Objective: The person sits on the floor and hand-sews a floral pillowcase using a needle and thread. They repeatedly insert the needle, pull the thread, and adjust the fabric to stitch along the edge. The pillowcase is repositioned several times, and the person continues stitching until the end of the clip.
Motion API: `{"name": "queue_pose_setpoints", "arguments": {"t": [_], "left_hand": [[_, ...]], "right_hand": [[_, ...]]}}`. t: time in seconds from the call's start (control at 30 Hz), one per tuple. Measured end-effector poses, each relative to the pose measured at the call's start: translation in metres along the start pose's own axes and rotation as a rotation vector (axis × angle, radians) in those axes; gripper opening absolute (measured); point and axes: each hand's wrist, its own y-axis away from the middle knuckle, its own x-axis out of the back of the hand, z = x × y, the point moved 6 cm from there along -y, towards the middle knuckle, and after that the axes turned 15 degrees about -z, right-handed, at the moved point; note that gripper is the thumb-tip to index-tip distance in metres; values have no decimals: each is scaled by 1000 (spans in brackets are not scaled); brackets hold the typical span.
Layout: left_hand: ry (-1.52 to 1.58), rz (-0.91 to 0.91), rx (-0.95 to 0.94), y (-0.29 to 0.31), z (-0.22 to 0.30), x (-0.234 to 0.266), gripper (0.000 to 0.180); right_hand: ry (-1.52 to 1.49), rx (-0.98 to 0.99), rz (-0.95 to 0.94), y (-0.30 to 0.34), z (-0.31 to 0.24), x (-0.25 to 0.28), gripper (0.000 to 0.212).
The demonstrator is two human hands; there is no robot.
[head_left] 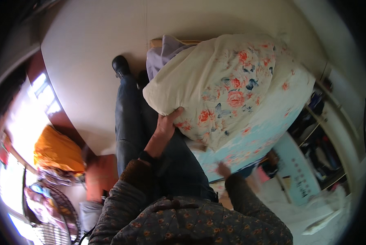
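A puffy cream quilt (191, 85) with red and blue flowers lies in front of me, and a pale blue flowered part (268, 126) spreads on its right. My left hand (165, 125) pinches the quilt's near left edge, thumb on top and the other fingers mostly hidden. Low at the near edge of the blue part is my right hand (222, 169), smeared by motion; whether it touches the cloth is unclear. Lavender cloth (163, 56) sticks out from under the quilt's far left side.
An open shelf (321, 151) with dark items stands at the right, near a pale blue panel (295, 169). White plastic sheeting (321, 220) lies at the lower right. At the left are an orange bundle (56, 151), a reddish box (102, 175) and a wire basket (52, 232).
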Motion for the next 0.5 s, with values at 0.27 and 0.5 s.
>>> {"name": "queue_pose_setpoints", "arguments": {"t": [0.27, 0.5], "left_hand": [[6, -55, -114, 4, -8, 6, 43], [-6, -136, -88, -5, -4, 11, 44]], "right_hand": [[-949, 173, -38, 137, -24, -62, 58], [-1156, 389, 142, 168, -72, 52, 60]]}}
